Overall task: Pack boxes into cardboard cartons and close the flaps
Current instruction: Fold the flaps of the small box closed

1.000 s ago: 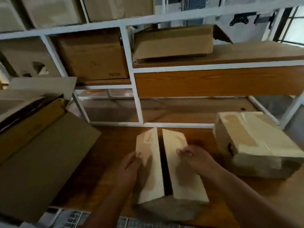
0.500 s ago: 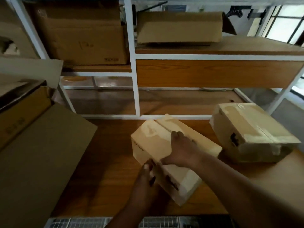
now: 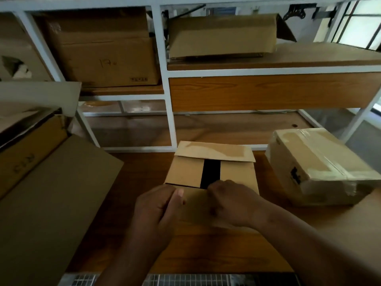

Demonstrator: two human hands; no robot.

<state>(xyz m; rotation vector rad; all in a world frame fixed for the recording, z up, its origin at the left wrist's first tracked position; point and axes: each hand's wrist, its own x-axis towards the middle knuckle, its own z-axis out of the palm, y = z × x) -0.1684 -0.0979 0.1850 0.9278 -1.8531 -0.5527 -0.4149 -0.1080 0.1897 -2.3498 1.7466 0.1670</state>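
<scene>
A small cardboard carton [image 3: 185, 174] stands on the wooden table [image 3: 226, 250] in front of me. Its two inner flaps lie folded in with a dark gap between them. The far flap [image 3: 214, 151] is partly raised. My left hand [image 3: 156, 209] grips the near flap [image 3: 195, 203] at its left edge, thumb on top. My right hand [image 3: 235, 203] has its fingers curled over the same flap near the gap. What is inside the carton is hidden.
A taped carton [image 3: 317, 166] sits to the right on the table. A big open carton with a long flap [image 3: 47, 193] fills the left side. White shelving [image 3: 171, 112] behind holds several brown cartons, one marked 17 [image 3: 105, 56].
The carton was turned round on the table; the long flaps now lie near and far. Both hands moved from its sides to the near flap.
</scene>
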